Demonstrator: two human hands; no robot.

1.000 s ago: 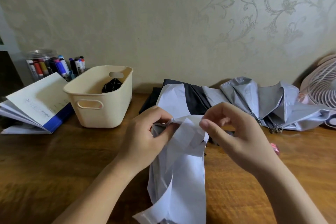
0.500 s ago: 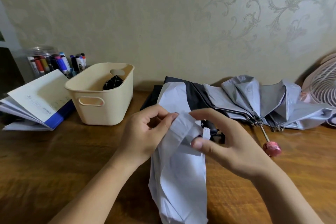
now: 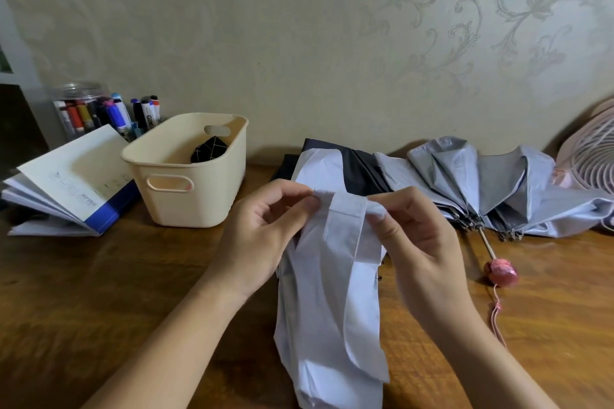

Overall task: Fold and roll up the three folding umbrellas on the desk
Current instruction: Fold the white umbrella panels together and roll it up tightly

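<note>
Looks down on a wooden surface set against a patterned wall. At centre, white umbrella, canopy loose, lying lengthwise toward the viewer on the surface. Left grip pinching the far edge of its fabric between thumb and forefinger; right grip pinching the same folded edge from the other side, a narrow panel stretched flat between them. Behind, touching the white cloth, black fabric. To the right, grey umbrella, half collapsed, ribs bunched, pink handle resting on the surface near the right wrist. Left of centre, cream basket holding a black patterned item. Further left, open booklet and jar of markers. Pale pink fan at far right edge.
</note>
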